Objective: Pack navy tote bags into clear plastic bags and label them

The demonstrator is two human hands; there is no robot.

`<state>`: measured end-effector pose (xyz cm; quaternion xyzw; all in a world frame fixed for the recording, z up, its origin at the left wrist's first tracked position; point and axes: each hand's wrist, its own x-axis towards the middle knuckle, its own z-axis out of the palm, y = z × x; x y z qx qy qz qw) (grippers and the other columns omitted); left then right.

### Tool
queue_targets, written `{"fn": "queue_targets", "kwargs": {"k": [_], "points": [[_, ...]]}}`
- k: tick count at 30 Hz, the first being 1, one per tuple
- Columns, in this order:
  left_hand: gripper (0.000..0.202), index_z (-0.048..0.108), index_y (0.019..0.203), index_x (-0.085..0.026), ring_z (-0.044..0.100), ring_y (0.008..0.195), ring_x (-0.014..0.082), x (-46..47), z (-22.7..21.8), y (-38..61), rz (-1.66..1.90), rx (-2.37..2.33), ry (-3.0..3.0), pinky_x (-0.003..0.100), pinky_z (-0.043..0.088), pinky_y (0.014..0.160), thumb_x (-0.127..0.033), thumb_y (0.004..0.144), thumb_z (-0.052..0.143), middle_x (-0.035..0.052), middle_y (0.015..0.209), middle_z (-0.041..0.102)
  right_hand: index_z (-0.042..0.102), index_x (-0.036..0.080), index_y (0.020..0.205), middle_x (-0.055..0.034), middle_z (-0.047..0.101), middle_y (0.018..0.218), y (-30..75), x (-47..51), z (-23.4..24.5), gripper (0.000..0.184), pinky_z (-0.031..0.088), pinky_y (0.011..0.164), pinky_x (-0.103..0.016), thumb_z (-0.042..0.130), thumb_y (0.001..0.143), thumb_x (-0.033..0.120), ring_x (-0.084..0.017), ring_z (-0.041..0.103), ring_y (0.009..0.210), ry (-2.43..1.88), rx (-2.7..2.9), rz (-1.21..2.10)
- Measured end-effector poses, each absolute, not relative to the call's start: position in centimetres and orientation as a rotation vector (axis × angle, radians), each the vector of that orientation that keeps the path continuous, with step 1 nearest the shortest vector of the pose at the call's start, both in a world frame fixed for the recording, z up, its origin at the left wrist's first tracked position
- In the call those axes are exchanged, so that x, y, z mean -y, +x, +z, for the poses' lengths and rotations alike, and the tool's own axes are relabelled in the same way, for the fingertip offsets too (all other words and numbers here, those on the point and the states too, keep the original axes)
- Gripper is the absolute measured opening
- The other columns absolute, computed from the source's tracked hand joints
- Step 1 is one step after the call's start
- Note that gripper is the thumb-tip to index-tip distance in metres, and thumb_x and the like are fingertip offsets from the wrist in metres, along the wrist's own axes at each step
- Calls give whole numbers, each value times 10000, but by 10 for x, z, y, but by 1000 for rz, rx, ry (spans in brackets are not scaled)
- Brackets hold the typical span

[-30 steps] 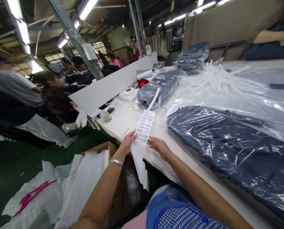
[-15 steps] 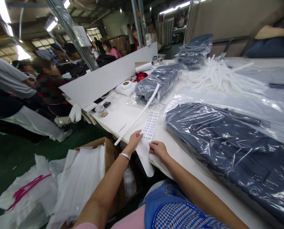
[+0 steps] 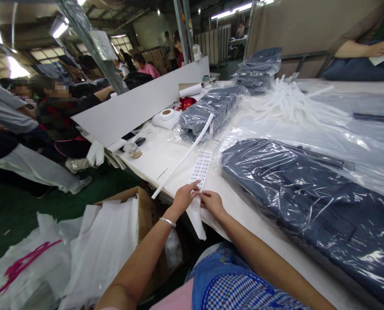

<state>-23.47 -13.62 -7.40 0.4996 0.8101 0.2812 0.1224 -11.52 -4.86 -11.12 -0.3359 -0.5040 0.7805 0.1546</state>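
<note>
A long white strip of barcode stickers (image 3: 201,168) lies on the white table (image 3: 166,157), its bare lower end hanging over the front edge. My left hand (image 3: 182,198) pinches the strip's left edge near the lowest stickers. Fingertips of my right hand (image 3: 211,202) are closed on the strip's right edge, right beside the left hand. A white foam rod (image 3: 185,156) lies slanted on the table just left of the strip. To the right sits a folded navy garment in a clear plastic bag (image 3: 308,193).
More bagged navy garments (image 3: 207,113) and a pile of white rods (image 3: 291,101) lie further back, with a tape roll (image 3: 167,115) and a white board (image 3: 140,107). A cardboard box with white sheets (image 3: 114,241) stands below left. Other people work at left and far right.
The sticker strip has come down from being held up to lying on the table. Both hands have closed in on its lower end. The white rod now lies flat beside it.
</note>
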Motion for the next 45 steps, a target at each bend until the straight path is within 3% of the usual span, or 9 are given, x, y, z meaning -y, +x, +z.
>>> {"fn": "queue_targets", "kwargs": {"k": [16,25,34,39,45], "points": [[471,620,1321,-297,717,906,209,133,-70,-233,781,-2416,1415,322,527,868,-200,860,630,12,965,778,749,169,835,-2,640,637,-119,48,-126,225,543,616,-261,652,734,345,-146,611,606,-953,1572,2116],[540,622,1296,-278,690,792,156,127,-81,-232,1037,-2364,1252,279,530,806,-144,773,625,-13,879,736,737,177,794,-12,668,647,-119,48,-126,193,548,610,-253,669,731,346,-162,651,624,-977,1579,2113],[522,596,1278,-157,643,744,129,126,-93,-240,1399,-2187,883,253,512,732,-255,768,645,25,860,694,680,172,674,-16,660,629,-122,48,-123,97,581,636,-288,661,703,262,-173,660,626,-1039,1464,2173],[570,596,1273,-142,619,717,130,130,-88,-238,1520,-2079,628,220,439,592,-339,746,688,46,877,702,667,173,667,-29,672,656,-123,48,-116,74,604,668,-304,656,711,230,-174,669,640,-1075,1381,2217],[596,600,1258,-121,586,654,110,135,-89,-247,1664,-2002,331,194,356,520,-372,731,720,25,758,658,665,165,690,-44,690,681,-123,48,-113,63,612,664,-298,640,723,213,-180,685,657,-1128,1399,2179]]}}
